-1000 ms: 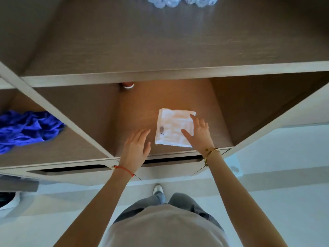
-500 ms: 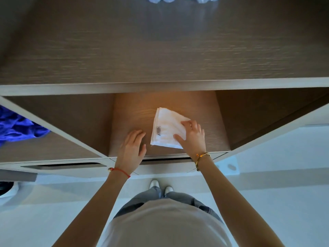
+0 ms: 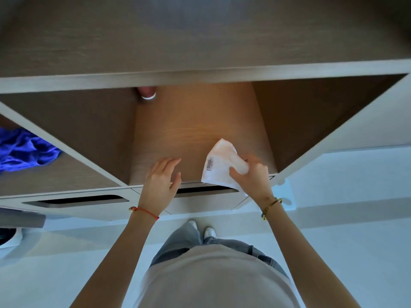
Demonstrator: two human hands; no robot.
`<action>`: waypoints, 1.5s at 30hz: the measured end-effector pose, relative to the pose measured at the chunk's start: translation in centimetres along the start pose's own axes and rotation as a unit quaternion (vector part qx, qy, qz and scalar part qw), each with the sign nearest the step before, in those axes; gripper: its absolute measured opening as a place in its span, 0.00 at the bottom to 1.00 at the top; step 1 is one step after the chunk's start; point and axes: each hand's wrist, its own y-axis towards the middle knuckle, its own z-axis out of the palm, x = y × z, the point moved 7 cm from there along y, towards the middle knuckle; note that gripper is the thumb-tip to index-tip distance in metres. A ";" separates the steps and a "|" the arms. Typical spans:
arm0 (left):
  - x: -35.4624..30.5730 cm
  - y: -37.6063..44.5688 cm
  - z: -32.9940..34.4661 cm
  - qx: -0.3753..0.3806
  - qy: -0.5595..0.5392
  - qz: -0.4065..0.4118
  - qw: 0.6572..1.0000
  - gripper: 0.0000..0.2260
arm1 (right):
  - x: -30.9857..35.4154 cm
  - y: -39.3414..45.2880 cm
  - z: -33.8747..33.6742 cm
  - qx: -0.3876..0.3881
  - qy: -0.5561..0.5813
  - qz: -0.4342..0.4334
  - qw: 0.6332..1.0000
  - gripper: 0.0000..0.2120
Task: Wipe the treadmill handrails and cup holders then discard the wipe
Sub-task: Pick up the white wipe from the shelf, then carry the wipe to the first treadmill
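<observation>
A white wipe packet [image 3: 216, 165] with a small printed label is lifted at the front edge of the lit wooden shelf compartment [image 3: 191, 130]. My right hand [image 3: 251, 176] grips it, thumb under and fingers over its right side. My left hand [image 3: 161, 183] rests flat on the shelf's front edge, fingers apart, holding nothing. No treadmill is in view.
A blue cloth [image 3: 24, 150] lies bunched in the compartment to the left. A small round fitting [image 3: 146, 93] sits at the back of the lit compartment. Two dark handle slots [image 3: 75, 201] run along the cabinet front below. A broad wooden top [image 3: 200, 36] spans above. My feet [image 3: 201, 228] stand on pale floor.
My right hand has closed around the wipe packet and pulled it from lying flat on the shelf to the front edge, tilted up. My left hand stays at the shelf edge.
</observation>
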 end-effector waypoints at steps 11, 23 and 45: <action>-6.4 -4.6 -1.0 0.050 -0.068 0.149 0.985 0.15 | -2.9 -12.6 -5.9 -0.155 0.025 0.076 0.985 0.15; -13.0 -12.1 -0.2 0.147 -0.092 0.355 0.919 0.14 | -3.7 -34.0 -7.1 -0.296 0.038 0.258 0.919 0.14; -44.8 -37.4 14.2 0.308 -0.142 0.595 0.729 0.13 | -16.1 -71.1 -18.7 -0.503 0.032 0.474 0.722 0.13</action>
